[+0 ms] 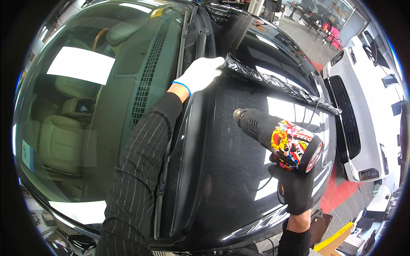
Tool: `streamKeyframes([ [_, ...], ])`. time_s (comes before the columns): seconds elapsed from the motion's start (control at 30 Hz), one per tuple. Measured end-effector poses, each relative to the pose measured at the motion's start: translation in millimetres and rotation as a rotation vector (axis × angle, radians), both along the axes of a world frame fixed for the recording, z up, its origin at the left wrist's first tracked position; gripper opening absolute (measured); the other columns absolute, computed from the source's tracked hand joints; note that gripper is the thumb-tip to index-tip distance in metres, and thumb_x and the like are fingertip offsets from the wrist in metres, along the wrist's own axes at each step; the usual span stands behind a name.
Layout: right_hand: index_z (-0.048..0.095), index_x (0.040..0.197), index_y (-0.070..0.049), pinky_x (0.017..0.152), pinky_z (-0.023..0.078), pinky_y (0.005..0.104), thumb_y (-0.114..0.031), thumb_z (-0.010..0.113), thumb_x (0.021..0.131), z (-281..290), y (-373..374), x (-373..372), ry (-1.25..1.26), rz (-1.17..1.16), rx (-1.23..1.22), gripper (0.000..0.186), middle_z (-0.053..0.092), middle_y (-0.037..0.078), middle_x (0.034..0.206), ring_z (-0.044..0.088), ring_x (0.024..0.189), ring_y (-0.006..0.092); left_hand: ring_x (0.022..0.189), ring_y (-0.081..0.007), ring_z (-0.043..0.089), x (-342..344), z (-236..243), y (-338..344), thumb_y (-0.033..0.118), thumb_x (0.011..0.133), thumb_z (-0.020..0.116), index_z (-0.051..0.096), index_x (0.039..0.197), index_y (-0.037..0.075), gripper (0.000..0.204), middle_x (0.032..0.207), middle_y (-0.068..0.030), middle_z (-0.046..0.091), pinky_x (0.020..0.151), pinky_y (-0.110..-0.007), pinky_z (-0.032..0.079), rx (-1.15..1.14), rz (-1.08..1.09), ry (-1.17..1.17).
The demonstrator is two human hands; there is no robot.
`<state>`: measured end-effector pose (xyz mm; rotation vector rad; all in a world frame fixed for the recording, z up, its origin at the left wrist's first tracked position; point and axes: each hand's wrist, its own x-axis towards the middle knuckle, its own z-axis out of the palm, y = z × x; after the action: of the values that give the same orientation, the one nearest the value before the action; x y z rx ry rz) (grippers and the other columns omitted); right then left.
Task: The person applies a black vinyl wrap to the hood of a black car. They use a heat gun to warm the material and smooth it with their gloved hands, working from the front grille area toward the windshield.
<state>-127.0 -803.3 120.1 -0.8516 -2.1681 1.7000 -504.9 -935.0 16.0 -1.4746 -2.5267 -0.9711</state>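
My left hand (204, 72), in a white glove with a blue cuff, pinches the near-windshield end of a long, crumpled strip of glossy black film (277, 81). The strip stretches across the black hood (239, 162) toward the car's front. Its underside and exact edge I cannot make out. My right hand (294, 187), in a black glove, grips the handle of a heat gun (279, 136) covered in colourful stickers. The metal nozzle points left, above the hood and apart from the film. Whether it is switched on cannot be seen.
Left of the hood lie the wiper (160, 192) and windshield (115, 98), with seats behind the glass. Close to the hood's front stands a white car (363, 115). A thin dark cord (315, 112) crosses the hood. A yellow-edged board (337, 239) is at lower right.
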Motion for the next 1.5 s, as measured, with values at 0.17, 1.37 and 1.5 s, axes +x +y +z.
streamKeyframes([
  [0.17, 0.075, 0.114, 0.006, 0.073, 0.059, 0.0308, -0.004, 0.083, 0.079, -1, 2, 3, -0.006, -0.005, 0.028, 0.037, 0.080, 0.010, 0.099, 0.075, 0.081, 0.0152, 0.101, -0.0415, 0.070, 0, 8, 1, 0.014, 0.098, 0.069, 0.062, 0.114, 0.002, 0.022, 0.106, -0.0212, 0.073, 0.090, -0.045, 0.055, -0.040, 0.003, -0.048],
  [1.37, 0.069, 0.125, 0.007, 0.086, 0.061, 0.0356, -0.007, 0.088, 0.080, -15, -14, 2, -0.039, 0.015, 0.036, 0.051, 0.080, 0.016, 0.114, 0.079, 0.099, 0.0223, 0.104, -0.0389, 0.069, 0, -6, 11, 0.025, 0.094, 0.072, 0.072, 0.117, -0.001, 0.034, 0.106, -0.0201, 0.074, 0.096, -0.046, 0.054, -0.095, -0.040, 0.090],
  [1.5, 0.069, 0.127, 0.007, 0.087, 0.060, 0.0363, -0.009, 0.090, 0.080, -16, -14, 2, -0.010, 0.005, 0.016, 0.054, 0.080, 0.016, 0.115, 0.079, 0.100, 0.0234, 0.100, -0.0375, 0.068, 1, -6, 12, 0.022, 0.095, 0.070, 0.071, 0.112, -0.001, 0.028, 0.101, -0.0186, 0.073, 0.095, -0.044, 0.054, 0.004, -0.071, 0.047],
])
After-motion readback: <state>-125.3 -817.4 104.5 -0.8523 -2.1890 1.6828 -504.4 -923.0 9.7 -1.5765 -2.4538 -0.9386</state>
